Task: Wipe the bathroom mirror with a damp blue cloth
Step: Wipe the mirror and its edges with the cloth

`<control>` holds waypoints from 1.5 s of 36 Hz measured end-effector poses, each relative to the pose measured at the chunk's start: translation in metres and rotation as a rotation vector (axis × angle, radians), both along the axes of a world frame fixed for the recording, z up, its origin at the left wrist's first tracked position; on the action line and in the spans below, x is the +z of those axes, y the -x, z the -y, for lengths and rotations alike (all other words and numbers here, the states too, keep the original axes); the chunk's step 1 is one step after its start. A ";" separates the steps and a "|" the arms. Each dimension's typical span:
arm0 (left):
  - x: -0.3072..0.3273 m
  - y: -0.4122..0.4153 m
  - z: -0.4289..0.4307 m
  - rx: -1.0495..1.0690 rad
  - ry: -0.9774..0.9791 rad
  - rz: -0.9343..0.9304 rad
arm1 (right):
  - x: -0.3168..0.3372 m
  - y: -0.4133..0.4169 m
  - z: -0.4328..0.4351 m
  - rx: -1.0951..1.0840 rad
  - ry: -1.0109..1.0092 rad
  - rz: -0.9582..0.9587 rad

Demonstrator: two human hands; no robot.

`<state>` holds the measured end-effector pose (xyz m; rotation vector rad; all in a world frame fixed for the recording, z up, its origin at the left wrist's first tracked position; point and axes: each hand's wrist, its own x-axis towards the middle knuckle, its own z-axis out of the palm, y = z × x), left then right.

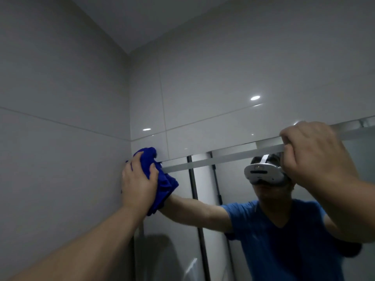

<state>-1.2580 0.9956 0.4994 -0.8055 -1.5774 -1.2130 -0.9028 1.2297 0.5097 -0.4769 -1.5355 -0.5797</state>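
Note:
The bathroom mirror (182, 230) fills the lower right, its top edge running up to the right. My left hand (139, 184) presses a bunched blue cloth (164, 182) against the mirror's top left corner, next to the side wall. My right hand (316, 157) grips the mirror's top edge with its fingers curled over it. The glass reflects a person in a blue shirt with a white headset, and both arms.
Grey glossy wall tiles (213, 94) rise above the mirror and meet the left side wall (60, 118) in a corner just left of the cloth. The white ceiling (142, 21) is overhead. A dark-framed door shows in the reflection.

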 end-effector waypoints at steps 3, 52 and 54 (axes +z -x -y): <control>-0.012 -0.034 -0.021 0.076 -0.032 0.023 | -0.003 0.004 0.001 -0.008 -0.006 -0.002; 0.032 -0.388 -0.212 -0.752 0.500 -0.380 | 0.000 -0.130 0.008 0.517 0.367 -0.060; 0.039 -0.384 -0.192 -1.053 0.511 -0.120 | 0.004 -0.119 0.012 0.518 0.329 -0.060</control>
